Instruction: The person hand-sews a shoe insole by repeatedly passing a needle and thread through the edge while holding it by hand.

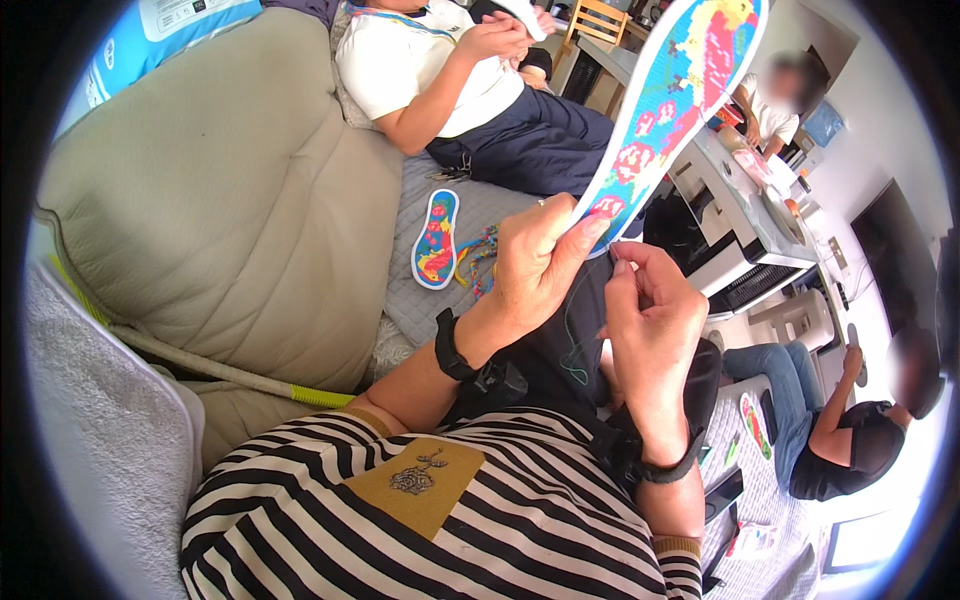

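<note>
My left hand (536, 262) grips the narrow lower end of an embroidered shoe insole (652, 142), with the thumb lying on its patterned face. White edging runs around the insole, and red, yellow and green stitching covers a blue ground. Close below that end, my right hand (652, 307) pinches a thin needle or thread end between thumb and forefinger; which of the two is too small to tell. A green thread (574, 352) hangs in a loose loop between my hands, over my dark trousers.
A second embroidered insole (435, 240) lies on the grey quilted sofa cover (412, 307) beside multicoloured thread braids (478, 259). One person (480, 97) sits close by holding a white item. Others sit at the right, near a cluttered table (757, 202). A phone (724, 495) lies at my right.
</note>
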Demonstrator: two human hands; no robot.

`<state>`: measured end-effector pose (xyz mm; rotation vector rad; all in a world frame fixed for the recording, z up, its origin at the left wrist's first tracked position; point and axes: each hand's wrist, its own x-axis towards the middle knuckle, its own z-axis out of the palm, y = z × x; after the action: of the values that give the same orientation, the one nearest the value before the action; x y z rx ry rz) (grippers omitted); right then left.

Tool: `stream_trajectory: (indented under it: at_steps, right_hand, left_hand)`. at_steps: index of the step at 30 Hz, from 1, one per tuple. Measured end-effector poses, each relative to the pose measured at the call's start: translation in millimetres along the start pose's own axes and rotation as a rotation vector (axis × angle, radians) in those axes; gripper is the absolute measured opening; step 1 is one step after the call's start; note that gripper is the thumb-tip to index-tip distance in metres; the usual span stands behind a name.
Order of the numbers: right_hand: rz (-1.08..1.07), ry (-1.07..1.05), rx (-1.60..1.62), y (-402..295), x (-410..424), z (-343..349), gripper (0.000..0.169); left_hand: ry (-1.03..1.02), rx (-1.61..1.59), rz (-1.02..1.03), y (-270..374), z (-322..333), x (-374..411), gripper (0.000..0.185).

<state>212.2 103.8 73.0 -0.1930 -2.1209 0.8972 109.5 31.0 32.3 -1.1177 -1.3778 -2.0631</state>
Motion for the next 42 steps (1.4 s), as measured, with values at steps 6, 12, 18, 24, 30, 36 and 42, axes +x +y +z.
stream_trajectory:
  at_steps: [6, 12, 18, 24, 30, 36, 42]
  right_hand:
    - [0.173, -0.115, 0.143, -11, 4, -13, 0.015]
    - [0.193, -0.138, 0.158, -12, 4, -14, 0.015]
    - [0.260, -0.151, 0.239, -10, 7, -9, 0.009]
    - [0.252, -0.058, 0.374, -10, 8, -14, 0.011]
    - [0.534, -0.387, 0.899, 14, 11, -30, 0.020]
    - [0.597, -0.603, 1.414, 39, 7, -26, 0.026]
    - [0.673, -0.216, 1.445, 64, 20, -28, 0.022]
  left_hand:
    - [-0.039, -0.025, 0.026, -3, -2, 2, 0.020]
    - [-0.062, -0.049, 0.033, -1, -1, 3, 0.018]
    - [-0.152, -0.016, 0.107, -8, -1, -2, 0.020]
    - [-0.083, -0.218, -0.056, 6, 2, -3, 0.020]
    - [-0.194, -0.383, -0.163, 11, -6, -1, 0.028]
    - [-0.253, -0.377, -0.169, 14, -6, -1, 0.027]
    - [-0.250, -0.447, -0.308, 23, -1, -5, 0.029]
